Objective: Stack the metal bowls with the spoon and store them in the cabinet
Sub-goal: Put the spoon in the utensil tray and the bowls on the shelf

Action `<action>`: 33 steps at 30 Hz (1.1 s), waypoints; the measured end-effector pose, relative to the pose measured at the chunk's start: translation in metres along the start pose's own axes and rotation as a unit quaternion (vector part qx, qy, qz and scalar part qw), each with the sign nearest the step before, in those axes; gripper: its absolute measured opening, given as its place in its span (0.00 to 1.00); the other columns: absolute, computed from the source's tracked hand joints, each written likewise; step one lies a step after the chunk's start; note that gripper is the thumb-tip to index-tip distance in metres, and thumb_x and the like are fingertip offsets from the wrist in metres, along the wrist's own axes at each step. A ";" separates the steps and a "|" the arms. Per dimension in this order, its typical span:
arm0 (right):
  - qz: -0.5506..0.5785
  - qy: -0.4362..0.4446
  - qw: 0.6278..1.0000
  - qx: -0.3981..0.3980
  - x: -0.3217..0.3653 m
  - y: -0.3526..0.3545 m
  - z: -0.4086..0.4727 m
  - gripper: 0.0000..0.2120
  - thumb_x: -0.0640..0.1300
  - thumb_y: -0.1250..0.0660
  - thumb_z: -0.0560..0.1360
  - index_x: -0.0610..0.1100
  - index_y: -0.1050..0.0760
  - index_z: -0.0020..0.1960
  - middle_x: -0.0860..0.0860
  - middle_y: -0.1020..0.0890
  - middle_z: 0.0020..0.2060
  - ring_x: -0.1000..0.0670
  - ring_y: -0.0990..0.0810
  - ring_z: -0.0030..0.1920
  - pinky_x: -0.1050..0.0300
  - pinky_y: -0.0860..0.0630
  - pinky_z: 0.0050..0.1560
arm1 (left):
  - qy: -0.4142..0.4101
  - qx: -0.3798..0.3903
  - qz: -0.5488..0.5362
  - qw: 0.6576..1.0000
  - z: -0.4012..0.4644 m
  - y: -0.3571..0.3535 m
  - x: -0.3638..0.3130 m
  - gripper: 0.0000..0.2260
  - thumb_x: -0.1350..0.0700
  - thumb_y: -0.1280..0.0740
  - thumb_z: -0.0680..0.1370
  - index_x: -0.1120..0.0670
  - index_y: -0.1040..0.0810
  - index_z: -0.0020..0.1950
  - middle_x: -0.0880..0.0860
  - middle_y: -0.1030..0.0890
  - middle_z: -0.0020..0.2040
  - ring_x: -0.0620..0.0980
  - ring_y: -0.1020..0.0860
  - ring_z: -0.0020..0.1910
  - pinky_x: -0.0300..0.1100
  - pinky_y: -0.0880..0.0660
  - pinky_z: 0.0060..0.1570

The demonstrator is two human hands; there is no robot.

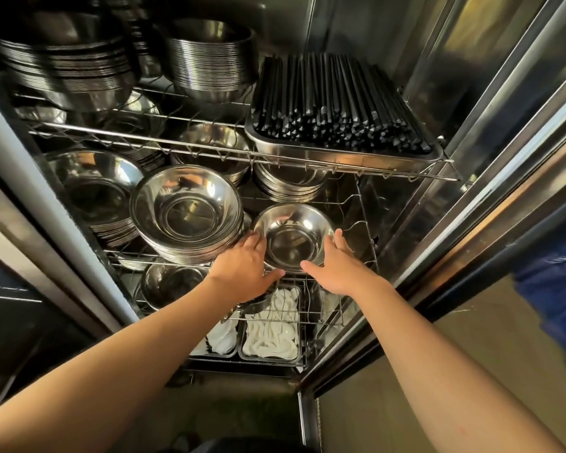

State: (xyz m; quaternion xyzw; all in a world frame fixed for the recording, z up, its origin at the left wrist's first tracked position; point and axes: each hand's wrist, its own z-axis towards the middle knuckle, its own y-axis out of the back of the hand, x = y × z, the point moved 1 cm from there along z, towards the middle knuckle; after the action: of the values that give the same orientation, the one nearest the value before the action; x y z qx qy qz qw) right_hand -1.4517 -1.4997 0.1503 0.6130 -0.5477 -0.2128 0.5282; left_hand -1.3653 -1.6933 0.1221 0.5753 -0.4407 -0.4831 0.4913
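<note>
Two bare hands reached into the steel cabinet (471, 132) and cupped a metal bowl (293, 238) on the middle wire shelf (366, 223). The left hand (242, 266) pressed its spread fingers against the bowl's left rim, thumb hooked under the near edge; the right hand (339, 266) did likewise on the right rim. Just to the left stood a tall bowl stack (187, 214), nearly touching. Above sat a tray of black chopsticks (337, 106); below lay trays of white spoons (272, 331). No spoon showed in the held bowl.
</note>
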 end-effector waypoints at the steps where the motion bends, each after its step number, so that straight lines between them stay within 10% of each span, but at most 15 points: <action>1: 0.000 0.002 1.000 0.001 0.001 0.000 0.001 0.47 0.65 0.40 0.78 0.45 0.63 0.82 0.48 0.66 0.81 0.44 0.59 0.81 0.39 0.49 0.77 | -0.001 -0.004 -0.001 1.000 -0.002 0.000 0.000 0.42 0.30 0.47 0.77 0.57 0.47 0.81 0.55 0.43 0.81 0.54 0.45 0.80 0.56 0.32 0.71; 14: 0.032 0.046 0.997 0.056 0.000 0.019 0.024 0.72 0.71 0.20 0.51 0.57 0.60 0.82 0.53 0.69 0.80 0.46 0.61 0.81 0.38 0.49 0.78 | 0.006 -0.065 0.014 0.998 -0.033 -0.003 0.010 0.31 0.36 0.40 0.78 0.54 0.36 0.75 0.54 0.27 0.67 0.56 0.27 0.65 0.51 0.25 0.61; 33: 0.054 0.023 0.998 0.015 0.017 0.000 0.020 0.72 0.76 0.25 0.51 0.58 0.62 0.81 0.46 0.66 0.80 0.41 0.65 0.80 0.31 0.51 0.75 | 0.028 -0.080 0.013 0.996 -0.058 -0.019 0.013 0.37 0.37 0.38 0.76 0.57 0.41 0.78 0.55 0.29 0.70 0.55 0.31 0.69 0.48 0.31 0.68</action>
State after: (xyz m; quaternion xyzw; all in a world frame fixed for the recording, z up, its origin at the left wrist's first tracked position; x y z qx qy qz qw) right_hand -1.4630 -1.5236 0.1487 0.5950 -0.5706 -0.1620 0.5424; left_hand -1.3055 -1.6956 0.1050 0.5415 -0.3941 -0.4946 0.5539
